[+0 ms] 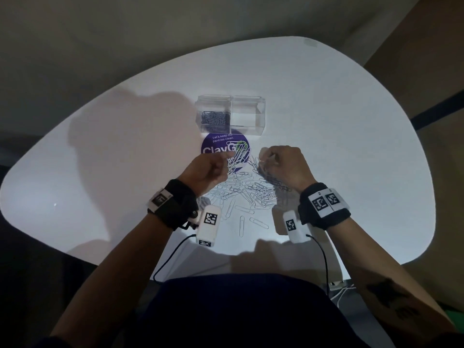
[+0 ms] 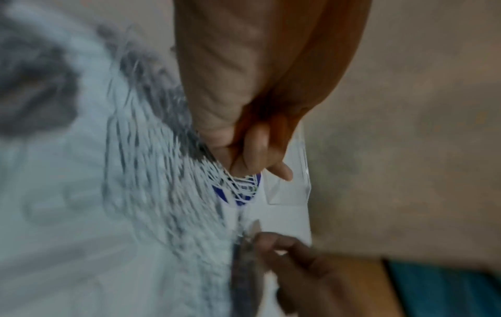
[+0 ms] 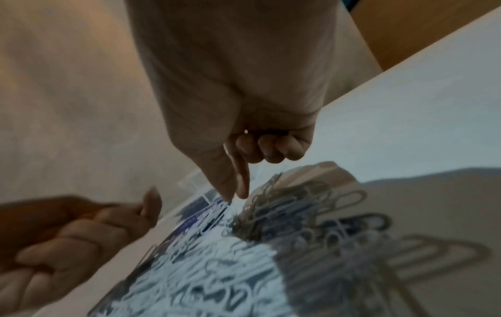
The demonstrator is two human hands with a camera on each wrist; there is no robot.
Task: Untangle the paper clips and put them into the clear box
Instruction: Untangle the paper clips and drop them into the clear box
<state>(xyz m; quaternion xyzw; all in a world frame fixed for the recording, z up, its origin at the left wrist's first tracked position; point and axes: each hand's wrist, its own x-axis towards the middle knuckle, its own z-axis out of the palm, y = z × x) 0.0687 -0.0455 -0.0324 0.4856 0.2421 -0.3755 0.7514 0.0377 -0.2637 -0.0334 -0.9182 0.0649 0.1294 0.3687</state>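
Observation:
A loose pile of silver paper clips lies on the white table in front of me. My left hand pinches a tangled bunch of clips lifted above the pile; the left wrist view shows this bunch of clips fanning down from the curled fingers. My right hand pinches a dark hanging clump of clips that trails down to the pile, and in the right wrist view thumb and forefinger meet above it. The clear box stands beyond the hands, with clips in its left compartment.
A round purple sticker lies on the table between the box and the pile, partly under the clips. A few single clips lie nearer to me. Wrist camera cables run over the near table edge.

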